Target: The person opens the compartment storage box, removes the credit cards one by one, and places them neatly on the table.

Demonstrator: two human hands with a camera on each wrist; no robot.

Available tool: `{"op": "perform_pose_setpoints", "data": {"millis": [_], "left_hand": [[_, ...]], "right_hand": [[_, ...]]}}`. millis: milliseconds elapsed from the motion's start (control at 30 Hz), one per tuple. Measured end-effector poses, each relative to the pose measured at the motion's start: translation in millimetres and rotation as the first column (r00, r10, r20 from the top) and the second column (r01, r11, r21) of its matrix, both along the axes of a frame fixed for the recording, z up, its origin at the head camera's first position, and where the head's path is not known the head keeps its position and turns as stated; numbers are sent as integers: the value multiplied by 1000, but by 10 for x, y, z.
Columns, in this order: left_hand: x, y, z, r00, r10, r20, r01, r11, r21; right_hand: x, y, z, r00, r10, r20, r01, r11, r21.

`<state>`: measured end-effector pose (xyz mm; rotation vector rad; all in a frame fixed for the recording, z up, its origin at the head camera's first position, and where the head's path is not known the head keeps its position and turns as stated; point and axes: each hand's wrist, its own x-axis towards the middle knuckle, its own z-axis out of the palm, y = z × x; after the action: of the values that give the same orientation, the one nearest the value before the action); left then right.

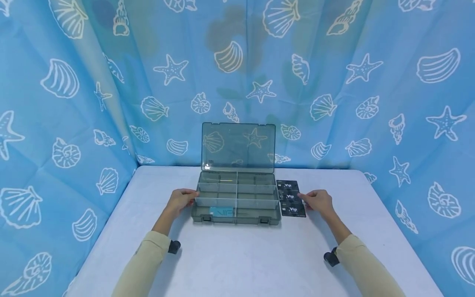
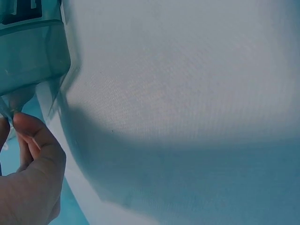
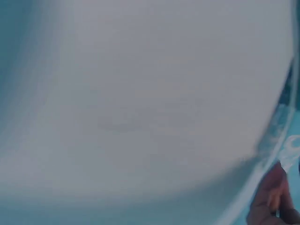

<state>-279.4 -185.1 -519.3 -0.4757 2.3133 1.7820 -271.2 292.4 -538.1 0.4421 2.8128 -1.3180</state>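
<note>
A grey see-through compartment box (image 1: 237, 220) stands on the table with its lid (image 1: 238, 146) raised at the back. My left hand (image 1: 181, 199) holds the box's left side wall between thumb and fingers; the left wrist view shows this hand (image 2: 37, 164) at the box corner (image 2: 35, 56). A teal VIP card (image 1: 222, 211) lies in the front left compartment. Three black VIP cards lie in a column right of the box. At the right edge of the middle black VIP card (image 1: 289, 197), my right hand (image 1: 318, 201) pinches with its fingertips. The right wrist view hides the card.
Clear dividers (image 1: 215, 202) split the box into several compartments. A thin yellowish line shows in the back left one. The white table (image 1: 252, 264) meets a blue shell-print curtain (image 1: 319, 82) behind and at both sides.
</note>
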Motion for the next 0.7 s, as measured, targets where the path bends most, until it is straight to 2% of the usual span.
{"op": "perform_pose_setpoints", "data": {"millis": [100, 167, 233, 333, 467, 533, 567, 600, 700], "left_hand": [[-5, -18, 2, 1000, 6, 2, -6, 1000, 2], [-10, -26, 2, 1000, 9, 3, -9, 1000, 5], [-17, -32, -3, 1000, 10, 2, -10, 1000, 9], [-18, -33, 3, 1000, 15, 10, -16, 1000, 11], [-9, -26, 17, 1000, 19, 12, -19, 1000, 20], [-6, -22, 19, 1000, 18, 7, -19, 999, 27], [-4, -20, 19, 1000, 18, 2, -18, 999, 31], [-2, -18, 19, 1000, 16, -1, -16, 999, 36], [2, -13, 12, 1000, 12, -13, -11, 999, 37]], "right_hand": [[-63, -263, 213, 992, 81, -100, -89, 993, -80], [-50, -534, 401, 980, 158, -125, -178, 968, -174], [5, -836, 619, 962, 255, -98, -272, 916, -293], [74, -1258, 770, 920, 384, -78, -379, 823, -423], [127, -1707, 782, 839, 541, -52, -487, 706, -515], [150, -1892, 762, 804, 594, -32, -514, 665, -541], [164, -1975, 759, 787, 616, -21, -526, 653, -545], [178, -2053, 763, 775, 632, -4, -533, 652, -539], [217, -2250, 794, 736, 673, 72, -586, 687, -429]]}}
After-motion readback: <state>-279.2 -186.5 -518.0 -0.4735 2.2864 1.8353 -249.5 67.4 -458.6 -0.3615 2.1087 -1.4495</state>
